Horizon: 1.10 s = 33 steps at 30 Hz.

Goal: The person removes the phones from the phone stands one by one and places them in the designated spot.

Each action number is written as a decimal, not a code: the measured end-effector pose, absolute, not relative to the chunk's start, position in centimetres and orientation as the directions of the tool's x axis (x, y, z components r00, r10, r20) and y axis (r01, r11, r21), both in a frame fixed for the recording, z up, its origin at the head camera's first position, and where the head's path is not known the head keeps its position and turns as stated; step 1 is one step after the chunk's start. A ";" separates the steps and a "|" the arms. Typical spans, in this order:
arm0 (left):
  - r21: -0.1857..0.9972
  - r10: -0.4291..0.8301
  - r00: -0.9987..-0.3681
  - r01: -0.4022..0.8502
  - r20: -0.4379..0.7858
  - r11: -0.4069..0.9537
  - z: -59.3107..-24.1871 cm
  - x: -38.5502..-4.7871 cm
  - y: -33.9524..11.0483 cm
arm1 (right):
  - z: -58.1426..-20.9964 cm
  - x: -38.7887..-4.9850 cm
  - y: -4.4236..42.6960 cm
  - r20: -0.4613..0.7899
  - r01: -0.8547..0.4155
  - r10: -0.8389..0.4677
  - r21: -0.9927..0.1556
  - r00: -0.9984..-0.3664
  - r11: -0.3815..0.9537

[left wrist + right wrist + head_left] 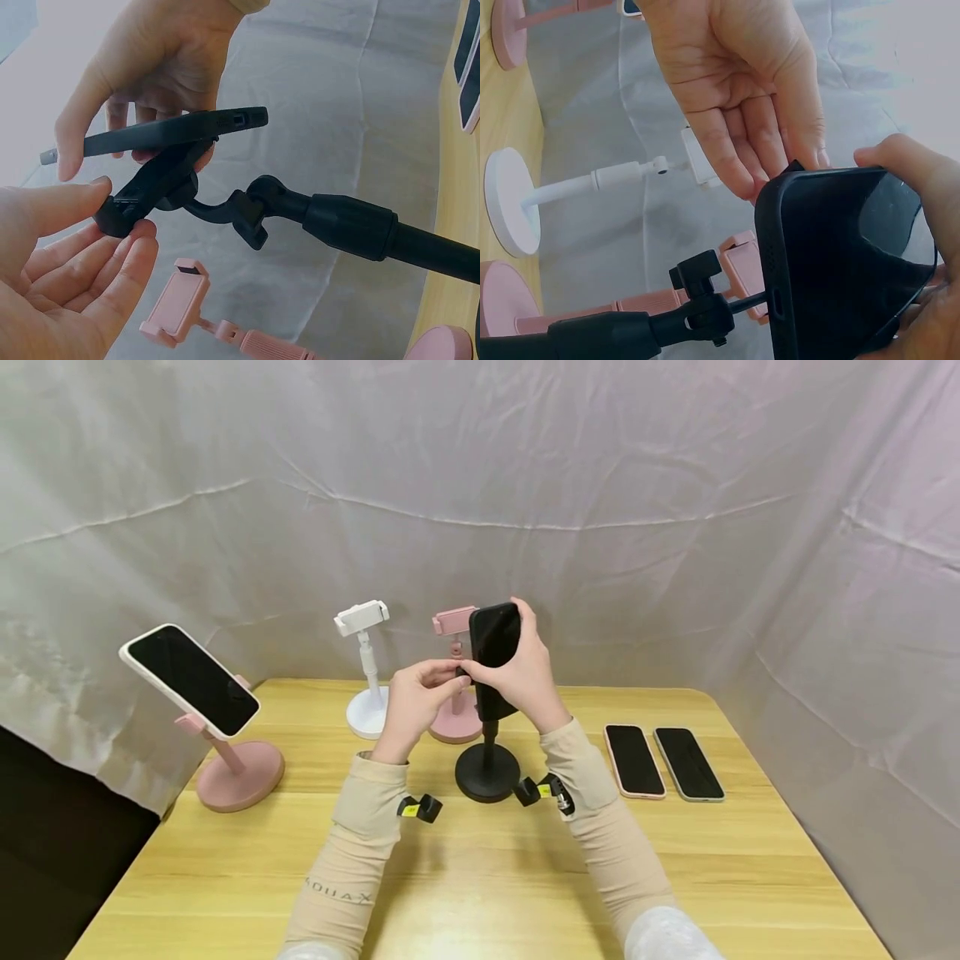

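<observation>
On the tabletop, a pink stand is placed near the left edge and a black stand in from the back edge. A white-cased phone is held in the pink stand. Above the black stand's base, a black phone is gripped by the right hand, angled to the clamp, whose outer end is pinched by the left hand.
</observation>
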State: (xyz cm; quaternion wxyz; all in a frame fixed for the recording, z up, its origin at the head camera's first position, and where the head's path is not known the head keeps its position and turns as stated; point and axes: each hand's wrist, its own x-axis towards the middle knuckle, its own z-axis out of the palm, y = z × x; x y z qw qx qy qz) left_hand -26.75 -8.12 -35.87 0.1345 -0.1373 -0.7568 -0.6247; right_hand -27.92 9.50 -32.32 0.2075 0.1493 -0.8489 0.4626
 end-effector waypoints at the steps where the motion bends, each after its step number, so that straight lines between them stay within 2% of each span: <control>1: 0.905 0.041 -0.924 0.380 0.379 0.190 -35.9 -26.8 -8.1 | -32.3 -27.9 9.6 0.483 -0.445 -0.070 -0.727 -0.873 0.523; 16: 0.890 0.028 -0.909 0.412 0.415 0.195 -36.2 -27.1 -7.5 | -32.5 -28.1 10.3 0.449 -0.443 -0.117 -0.744 -0.886 0.500; 26: 0.845 0.007 -0.884 0.449 0.467 0.290 -36.3 -27.0 -7.1 | -32.6 -28.0 10.5 0.437 -0.453 -0.138 -0.793 -0.889 0.408; 33: 0.854 0.008 -0.890 0.439 0.455 0.278 -36.3 -27.0 -6.9 | -32.4 -28.0 10.7 0.474 -0.492 -0.133 -0.820 -0.870 0.294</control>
